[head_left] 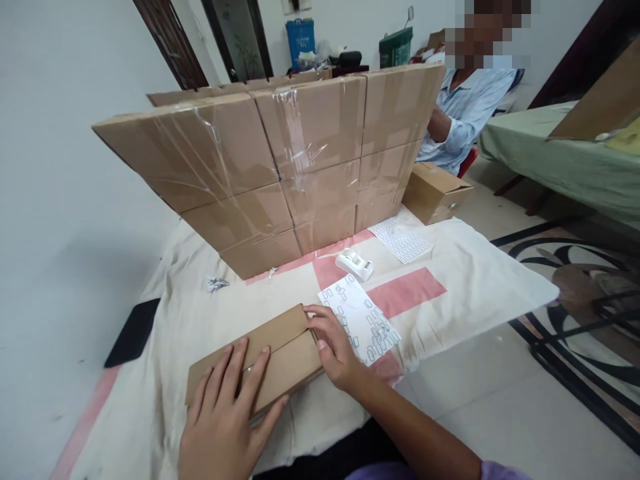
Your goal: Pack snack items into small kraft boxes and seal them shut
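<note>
A flat brown cardboard box point(290, 360) lies on the cloth in front of me, with a seam running along its top. My left hand point(225, 400) rests on the top of the box with its fingers spread, the thumb along the near side. At the right end, my right hand point(333, 347) grips the box's edge with bent fingers and the thumb against the end. Close beside the right hand is a sheet of small label-like outlines point(357, 317). A white tape dispenser point(355, 264) sits just beyond that sheet.
A wall of taped cardboard boxes point(320, 160) stands across the far side of the cloth-covered surface point(465, 267). Another label sheet point(400, 240) and a larger carton point(435, 193) are to its right. A black flat object point(133, 332) lies left. Behind, a person point(465, 113) sits.
</note>
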### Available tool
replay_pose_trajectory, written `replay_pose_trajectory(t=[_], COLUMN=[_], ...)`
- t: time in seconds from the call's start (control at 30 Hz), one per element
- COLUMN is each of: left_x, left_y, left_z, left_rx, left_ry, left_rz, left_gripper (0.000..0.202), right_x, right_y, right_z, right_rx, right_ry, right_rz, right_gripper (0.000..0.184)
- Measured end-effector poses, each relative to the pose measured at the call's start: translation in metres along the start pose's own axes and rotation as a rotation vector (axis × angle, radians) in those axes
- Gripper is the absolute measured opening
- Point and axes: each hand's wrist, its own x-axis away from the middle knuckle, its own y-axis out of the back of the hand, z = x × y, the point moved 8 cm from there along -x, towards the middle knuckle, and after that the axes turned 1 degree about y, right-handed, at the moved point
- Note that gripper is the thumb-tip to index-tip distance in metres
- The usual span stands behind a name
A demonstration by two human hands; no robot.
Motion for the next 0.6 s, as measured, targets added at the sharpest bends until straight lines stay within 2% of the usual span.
replay_pose_trajectory(t=[0.5, 0.6], left_x=[0.0021, 0.0046], left_y=[-0.0038, -0.0065], left_z=[0.0027, 0.0043], left_rx=[-0.081, -0.112], left_ry=[-0.083, -0.121], left_rz=[-0.064, -0.064], left_gripper=[0.084, 0.086], right_x=[0.0006, 0.0025], right_y=[-0.0029, -0.0041], right_z=[-0.0033, -0.0090], right_rx=[-0.002, -0.004], right_ry=[-0.031, 0.017], right_rz=[-0.048, -0.029], right_gripper=[0.043, 0.054])
